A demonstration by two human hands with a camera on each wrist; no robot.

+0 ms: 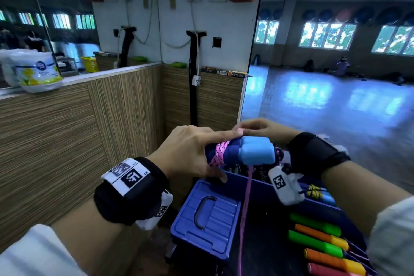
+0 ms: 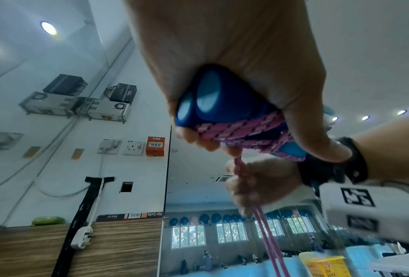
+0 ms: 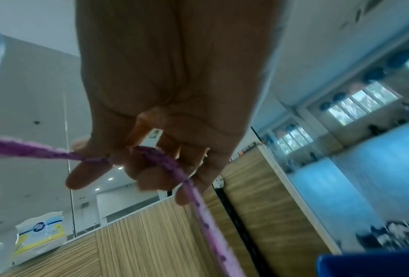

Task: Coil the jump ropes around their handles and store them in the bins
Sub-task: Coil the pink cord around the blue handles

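My left hand [image 1: 192, 152] grips two blue jump-rope handles [image 1: 248, 150] held side by side above a blue bin [image 1: 253, 184]. A pink patterned rope [image 1: 218, 153] is wound a few turns around the handles [image 2: 212, 101] near my left fingers. My right hand [image 1: 259, 129] sits just behind the handles and pinches the same pink rope [image 3: 172, 165] between curled fingers. From that right hand [image 3: 137, 163] the loose rope [image 1: 246, 206] hangs straight down past the bin. The left wrist view shows the left hand [image 2: 234, 78] around the handle ends and the rope [image 2: 243, 129] turns.
A blue lid with a black handle [image 1: 207, 213] lies beside the bin. Several green, orange and yellow handles [image 1: 322, 242] lie at lower right. A wood-panelled wall [image 1: 89, 132] stands close on the left, a mirror wall [image 1: 336, 63] on the right.
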